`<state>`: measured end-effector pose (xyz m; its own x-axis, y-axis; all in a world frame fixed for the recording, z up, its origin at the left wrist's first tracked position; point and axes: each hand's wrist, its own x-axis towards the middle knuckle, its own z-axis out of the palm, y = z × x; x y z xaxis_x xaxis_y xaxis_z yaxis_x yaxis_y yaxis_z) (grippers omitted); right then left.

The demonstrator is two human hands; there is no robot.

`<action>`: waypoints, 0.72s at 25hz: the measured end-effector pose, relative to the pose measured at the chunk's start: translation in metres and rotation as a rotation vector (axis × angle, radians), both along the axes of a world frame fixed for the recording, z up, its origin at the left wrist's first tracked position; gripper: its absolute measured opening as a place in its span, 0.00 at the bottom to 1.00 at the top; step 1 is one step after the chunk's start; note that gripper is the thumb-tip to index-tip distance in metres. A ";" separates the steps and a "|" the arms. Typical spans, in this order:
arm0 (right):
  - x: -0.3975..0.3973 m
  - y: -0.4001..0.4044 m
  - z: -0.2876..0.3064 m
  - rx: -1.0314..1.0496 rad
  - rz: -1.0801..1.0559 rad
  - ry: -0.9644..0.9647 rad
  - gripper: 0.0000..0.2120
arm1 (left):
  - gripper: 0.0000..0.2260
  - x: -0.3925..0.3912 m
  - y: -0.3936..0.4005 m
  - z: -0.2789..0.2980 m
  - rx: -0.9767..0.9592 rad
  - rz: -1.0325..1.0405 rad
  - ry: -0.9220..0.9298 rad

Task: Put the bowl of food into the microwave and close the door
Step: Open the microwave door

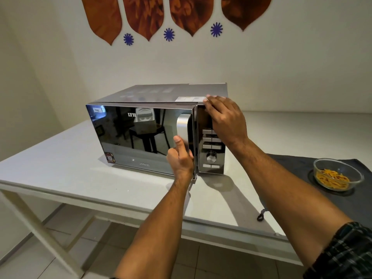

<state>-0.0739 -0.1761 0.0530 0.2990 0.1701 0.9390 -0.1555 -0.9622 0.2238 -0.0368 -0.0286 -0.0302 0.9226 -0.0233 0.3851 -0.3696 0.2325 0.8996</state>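
A silver microwave (141, 125) with a mirrored door stands on the white table (60, 170). The door stands slightly ajar at its right edge. My left hand (180, 158) grips the curved silver door handle (183, 125), thumb up along it. My right hand (223, 117) lies flat against the top of the control panel (211, 154), fingers reaching the microwave's top edge. A clear glass bowl (338, 174) of orange food strips sits at the right on a dark cloth (302, 168), apart from both hands.
The wall stands close behind the microwave. The table's front edge runs just under my forearms. A black cord loop (260, 216) hangs off the cloth's front edge. Tiled floor lies below the table.
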 end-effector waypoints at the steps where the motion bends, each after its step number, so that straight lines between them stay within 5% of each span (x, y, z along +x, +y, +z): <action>1: -0.004 0.003 -0.014 0.013 -0.006 -0.034 0.16 | 0.33 -0.001 0.005 0.000 0.011 -0.013 -0.014; 3: -0.016 0.012 -0.055 0.060 0.092 -0.054 0.11 | 0.34 -0.002 0.015 0.001 0.045 -0.030 -0.043; 5: -0.034 0.019 -0.102 0.127 0.236 0.157 0.09 | 0.34 0.000 0.026 0.004 0.094 -0.036 -0.088; 8: -0.045 0.034 -0.139 0.613 0.317 0.587 0.16 | 0.31 0.006 0.041 0.032 0.195 0.116 -0.218; 12: -0.024 0.045 -0.142 1.138 0.481 0.892 0.18 | 0.23 0.022 0.058 0.100 0.374 0.555 -0.278; 14: -0.014 0.052 -0.142 1.400 0.599 0.970 0.20 | 0.27 0.034 0.065 0.129 0.619 0.600 -0.290; 18: 0.001 0.060 -0.140 1.705 0.674 1.061 0.20 | 0.32 0.045 0.077 0.169 1.222 0.341 -0.081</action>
